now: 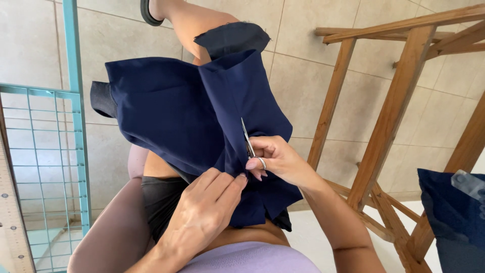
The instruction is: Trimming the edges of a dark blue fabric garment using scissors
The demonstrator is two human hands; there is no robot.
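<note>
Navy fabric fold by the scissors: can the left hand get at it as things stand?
Probably yes. The left hand already pinches the navy fabric just below the small scissors held by the right hand; nothing lies between.

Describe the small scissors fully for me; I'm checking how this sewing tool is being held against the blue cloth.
The small scissors are slim and silvery, metal by the look, with narrow blades that seem closed or nearly so and point up and slightly left. Only the blades and one finger ring show; the rest is hidden in the right hand, which grips them with a finger through that ring. The blades lie against a fold of the navy blue cloth draped over the person's lap. The left hand pinches the cloth just below them.
</note>
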